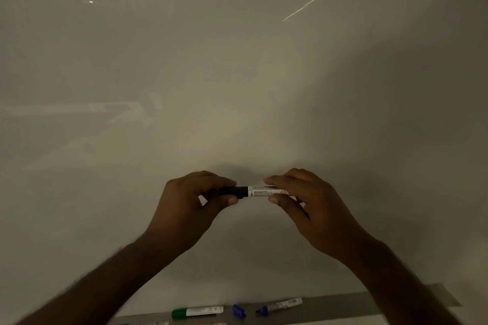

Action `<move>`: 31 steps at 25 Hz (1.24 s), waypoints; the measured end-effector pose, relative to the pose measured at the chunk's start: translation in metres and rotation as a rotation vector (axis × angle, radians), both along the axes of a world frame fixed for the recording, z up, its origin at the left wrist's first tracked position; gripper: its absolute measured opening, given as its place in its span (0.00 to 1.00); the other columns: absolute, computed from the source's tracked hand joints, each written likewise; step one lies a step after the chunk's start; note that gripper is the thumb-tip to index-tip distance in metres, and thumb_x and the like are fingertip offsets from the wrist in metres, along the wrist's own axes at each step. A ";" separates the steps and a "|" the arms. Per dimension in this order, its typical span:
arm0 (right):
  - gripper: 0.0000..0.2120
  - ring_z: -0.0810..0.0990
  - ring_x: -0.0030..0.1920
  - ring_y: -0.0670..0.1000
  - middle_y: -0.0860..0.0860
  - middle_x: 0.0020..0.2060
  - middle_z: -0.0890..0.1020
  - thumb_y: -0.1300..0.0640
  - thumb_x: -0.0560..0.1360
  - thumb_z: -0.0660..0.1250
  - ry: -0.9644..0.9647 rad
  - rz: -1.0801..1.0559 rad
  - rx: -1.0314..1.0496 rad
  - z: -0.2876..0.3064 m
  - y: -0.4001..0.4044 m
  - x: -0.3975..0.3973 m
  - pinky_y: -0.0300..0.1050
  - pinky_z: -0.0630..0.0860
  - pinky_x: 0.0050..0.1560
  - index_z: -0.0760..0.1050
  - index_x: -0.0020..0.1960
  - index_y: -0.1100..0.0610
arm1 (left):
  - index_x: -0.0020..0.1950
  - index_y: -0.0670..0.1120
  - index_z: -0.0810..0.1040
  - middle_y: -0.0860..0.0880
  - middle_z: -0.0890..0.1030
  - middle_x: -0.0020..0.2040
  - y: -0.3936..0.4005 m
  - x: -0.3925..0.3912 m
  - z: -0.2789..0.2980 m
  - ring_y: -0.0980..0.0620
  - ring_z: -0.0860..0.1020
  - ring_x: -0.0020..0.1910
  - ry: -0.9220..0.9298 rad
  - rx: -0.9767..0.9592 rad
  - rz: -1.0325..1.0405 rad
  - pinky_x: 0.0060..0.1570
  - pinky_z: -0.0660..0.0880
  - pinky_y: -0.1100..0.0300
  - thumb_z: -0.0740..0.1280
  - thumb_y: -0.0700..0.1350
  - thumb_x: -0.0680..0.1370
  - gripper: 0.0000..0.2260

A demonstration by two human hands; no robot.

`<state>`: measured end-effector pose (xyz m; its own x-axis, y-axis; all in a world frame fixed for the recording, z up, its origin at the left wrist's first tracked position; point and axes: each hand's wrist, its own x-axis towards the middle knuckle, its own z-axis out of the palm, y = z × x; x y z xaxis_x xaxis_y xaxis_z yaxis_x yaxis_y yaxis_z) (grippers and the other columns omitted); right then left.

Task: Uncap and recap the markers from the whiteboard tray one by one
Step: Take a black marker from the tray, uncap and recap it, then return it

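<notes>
I hold a black marker (257, 191) level in front of the whiteboard (237, 87). My left hand (195, 203) pinches its black cap end, and my right hand (306, 206) grips the white labelled barrel. The cap sits against the barrel. Below, on the grey tray (330, 307), lies a green capped marker (196, 312). Right of it rests a loose blue cap (238, 310), and beside that an uncapped blue marker (281, 306) with its tip pointing left.
More marker ends (158, 323) peek in at the bottom edge of the tray. The whiteboard fills the view and reflects ceiling lights at the top left. The tray's right end (446, 295) lies past my right forearm.
</notes>
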<state>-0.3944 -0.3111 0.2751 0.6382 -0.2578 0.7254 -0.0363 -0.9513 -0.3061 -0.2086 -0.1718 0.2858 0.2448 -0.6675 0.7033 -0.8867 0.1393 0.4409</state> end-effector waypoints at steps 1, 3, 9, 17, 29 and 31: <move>0.11 0.73 0.41 0.44 0.47 0.41 0.78 0.55 0.76 0.64 -0.002 -0.006 -0.003 0.001 0.000 0.000 0.36 0.69 0.41 0.79 0.56 0.54 | 0.47 0.52 0.84 0.58 0.83 0.40 -0.001 -0.001 0.001 0.60 0.78 0.42 0.007 0.008 0.000 0.41 0.69 0.75 0.76 0.43 0.68 0.10; 0.10 0.74 0.40 0.47 0.49 0.39 0.78 0.54 0.76 0.64 0.008 -0.024 -0.031 0.003 0.001 0.000 0.42 0.71 0.39 0.79 0.54 0.53 | 0.46 0.53 0.85 0.59 0.83 0.40 -0.003 -0.004 0.001 0.62 0.78 0.43 0.024 0.022 0.007 0.41 0.69 0.76 0.75 0.43 0.68 0.09; 0.08 0.73 0.36 0.50 0.51 0.35 0.77 0.52 0.76 0.63 0.055 -0.086 -0.098 0.005 0.003 0.000 0.49 0.72 0.35 0.79 0.51 0.52 | 0.44 0.53 0.85 0.59 0.83 0.37 -0.008 -0.011 -0.006 0.62 0.78 0.41 0.046 0.011 0.014 0.39 0.69 0.76 0.75 0.40 0.69 0.09; 0.09 0.72 0.33 0.48 0.50 0.32 0.75 0.49 0.77 0.61 0.133 -0.049 0.017 -0.017 -0.011 0.008 0.48 0.72 0.34 0.79 0.48 0.51 | 0.45 0.51 0.84 0.55 0.83 0.37 -0.018 -0.009 -0.023 0.57 0.78 0.39 0.015 0.106 -0.035 0.36 0.71 0.70 0.73 0.39 0.71 0.08; 0.08 0.75 0.32 0.44 0.45 0.32 0.77 0.58 0.72 0.72 0.329 0.045 0.476 -0.135 -0.041 0.012 0.38 0.72 0.34 0.74 0.45 0.47 | 0.48 0.55 0.79 0.57 0.81 0.41 -0.041 -0.003 -0.145 0.59 0.77 0.40 0.237 0.417 0.010 0.40 0.73 0.68 0.73 0.47 0.71 0.08; 0.06 0.76 0.37 0.45 0.45 0.37 0.78 0.59 0.72 0.71 0.374 0.046 0.492 -0.162 -0.041 0.015 0.43 0.75 0.40 0.77 0.47 0.51 | 0.49 0.55 0.79 0.58 0.80 0.43 -0.040 -0.002 -0.174 0.60 0.77 0.42 0.226 0.483 0.010 0.43 0.75 0.65 0.74 0.48 0.70 0.09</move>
